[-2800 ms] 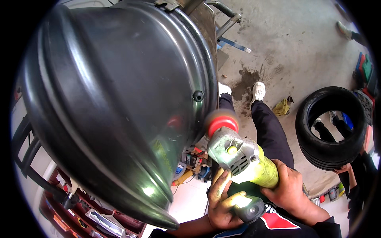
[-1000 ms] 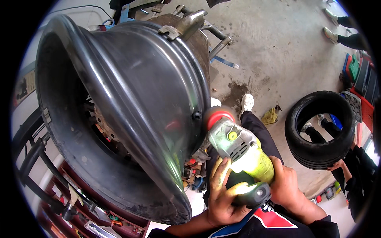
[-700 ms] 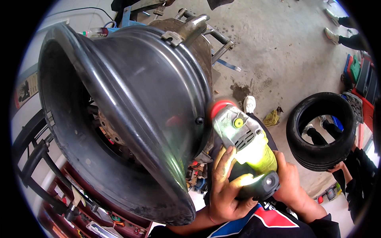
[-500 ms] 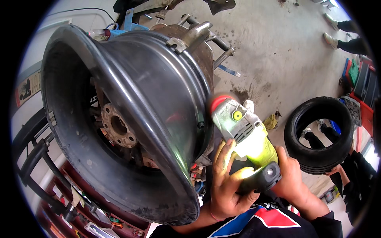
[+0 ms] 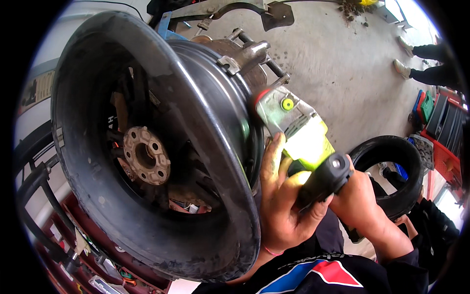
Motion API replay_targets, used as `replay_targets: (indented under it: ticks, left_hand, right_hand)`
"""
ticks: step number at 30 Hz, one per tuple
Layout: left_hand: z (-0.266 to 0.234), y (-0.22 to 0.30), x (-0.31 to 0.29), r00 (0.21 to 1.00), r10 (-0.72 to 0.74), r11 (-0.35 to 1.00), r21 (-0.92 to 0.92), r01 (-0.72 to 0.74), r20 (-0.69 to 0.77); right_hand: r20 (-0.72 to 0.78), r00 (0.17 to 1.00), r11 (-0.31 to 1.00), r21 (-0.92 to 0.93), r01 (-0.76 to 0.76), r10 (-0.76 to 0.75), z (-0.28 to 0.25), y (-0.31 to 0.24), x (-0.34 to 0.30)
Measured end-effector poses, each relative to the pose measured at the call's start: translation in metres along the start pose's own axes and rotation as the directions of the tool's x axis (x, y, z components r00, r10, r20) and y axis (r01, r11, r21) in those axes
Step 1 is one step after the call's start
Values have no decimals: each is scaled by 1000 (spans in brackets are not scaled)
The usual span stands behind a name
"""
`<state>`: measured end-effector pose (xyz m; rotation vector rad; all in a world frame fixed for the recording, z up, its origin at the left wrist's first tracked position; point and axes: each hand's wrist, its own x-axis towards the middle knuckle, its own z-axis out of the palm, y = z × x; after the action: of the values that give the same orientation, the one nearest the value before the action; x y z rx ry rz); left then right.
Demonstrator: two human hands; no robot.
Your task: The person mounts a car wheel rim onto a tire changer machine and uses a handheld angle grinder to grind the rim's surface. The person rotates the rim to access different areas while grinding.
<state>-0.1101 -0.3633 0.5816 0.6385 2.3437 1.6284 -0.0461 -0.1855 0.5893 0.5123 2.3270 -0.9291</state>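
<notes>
A large dark wheel rim (image 5: 208, 130) fills the left half of the view, its bolt-hole hub (image 5: 147, 156) showing inside the barrel. My right hand (image 5: 360, 198) is closed round the rear of a yellow-green angle grinder (image 5: 293, 122) with a silver head. The grinder's red disc (image 5: 261, 95) is at the rim's far edge; whether it touches is hard to tell. My left hand (image 5: 286, 210) grips a black flashlight (image 5: 320, 182), and its fingertips rest near the grinder body. Bright light falls on the grinder and my fingers.
A metal clamp (image 5: 240, 60) and shaft stand behind the rim. To the right, another person's hand (image 5: 404, 220) is at a black tyre (image 5: 413, 188). Red tool boxes (image 5: 448, 152) line the far right; someone's legs (image 5: 431, 61) are above. A dark red tray (image 5: 88, 235) of tools lies lower left.
The grinder head has shifted up and left, with its disc now partly hidden at the rim's far edge. The rim looks larger and shows more of its inside as the view has shifted.
</notes>
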Motion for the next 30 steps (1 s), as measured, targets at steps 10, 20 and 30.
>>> replay_targets:
  ticks: [10,20,30]
  left_hand:
    - [5,-8,48,984,21,990,-133,-45,-177]
    - [30,14,-23,995,-9,1000,-29,11,100]
    - [14,26,-73,978,-159,984,-55,168,138]
  right_hand:
    - [-97,994,994,98,57,-47,-25,-26,43]
    - [-65,997,988,147,48,-39,6,36,-35]
    - [97,995,976,215,-9,-12,36,41,-68]
